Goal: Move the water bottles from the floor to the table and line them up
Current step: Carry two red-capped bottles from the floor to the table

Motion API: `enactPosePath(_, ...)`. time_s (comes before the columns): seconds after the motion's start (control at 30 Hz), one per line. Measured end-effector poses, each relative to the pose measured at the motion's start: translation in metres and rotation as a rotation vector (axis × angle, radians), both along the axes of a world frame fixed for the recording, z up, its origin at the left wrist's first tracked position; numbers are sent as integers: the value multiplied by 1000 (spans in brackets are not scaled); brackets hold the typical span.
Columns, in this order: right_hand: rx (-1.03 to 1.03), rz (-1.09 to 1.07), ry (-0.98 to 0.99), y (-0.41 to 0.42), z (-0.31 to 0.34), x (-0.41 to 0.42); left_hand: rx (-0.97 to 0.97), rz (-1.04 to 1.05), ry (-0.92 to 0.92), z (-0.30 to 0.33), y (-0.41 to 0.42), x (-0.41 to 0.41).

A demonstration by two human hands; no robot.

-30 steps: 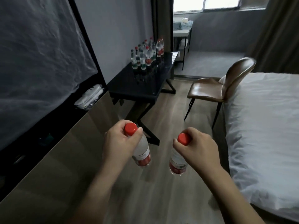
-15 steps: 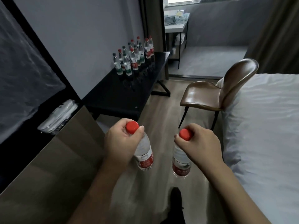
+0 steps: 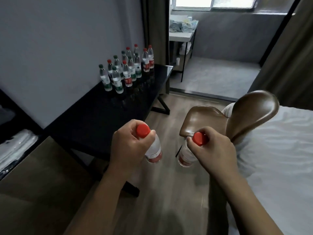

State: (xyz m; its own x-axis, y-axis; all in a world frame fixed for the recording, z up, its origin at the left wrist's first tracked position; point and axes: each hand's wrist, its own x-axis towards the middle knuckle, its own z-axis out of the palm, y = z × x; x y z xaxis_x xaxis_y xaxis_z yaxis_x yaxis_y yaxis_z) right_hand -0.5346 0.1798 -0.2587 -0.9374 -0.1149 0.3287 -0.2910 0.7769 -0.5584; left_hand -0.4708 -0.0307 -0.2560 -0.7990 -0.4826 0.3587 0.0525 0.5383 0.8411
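My left hand (image 3: 128, 146) grips a clear water bottle with a red cap and red label (image 3: 153, 151) by its neck, held upright over the floor just off the near corner of the black table (image 3: 101, 119). In the same way, my right hand (image 3: 213, 150) holds a second red-capped bottle (image 3: 186, 156) in front of the brown chair. Several bottles with red or green caps (image 3: 127, 70) stand in rows at the far end of the table, against the wall.
A brown leather chair (image 3: 237, 116) stands to the right of the table, its back against a white bed (image 3: 279, 158). A low brown cabinet (image 3: 33, 184) is at my left. Wooden floor (image 3: 169, 192) runs between table and chair.
The table and its bottles have come closer and the chair now sits just beyond my right hand. Both hands keep the same grip on their bottles.
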Motion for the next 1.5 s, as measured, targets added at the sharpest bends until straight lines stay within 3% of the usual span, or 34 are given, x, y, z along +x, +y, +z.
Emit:
enactPosePath(0.17,27,48,-50,-33,-14,-91,50,53,-69,-9,-27,-70)
enactPosePath(0.33,86,183,-117,-80,-46,-186,-20,94,-169,-26,-52,-136)
enactPosePath(0.63,-53,380,-57,-200,-22,-352,1,307,-147,-4,-126,-258)
enactPosePath(0.83,4,488,-142,-260,-34,-421,84,412,-211,-22,-171,-298)
enactPosePath(0.97,150,584,-229,-312,-56,-467,54,427,-304,-45,-203,-342)
enactPosePath(1.1,244,602,-267,-353,-63,-513,42,414,-315,-49,-250,-387)
enactPosePath(1.5,232,569,-301,-426,-73,-652,-5,423,-424,-63,-317,-514)
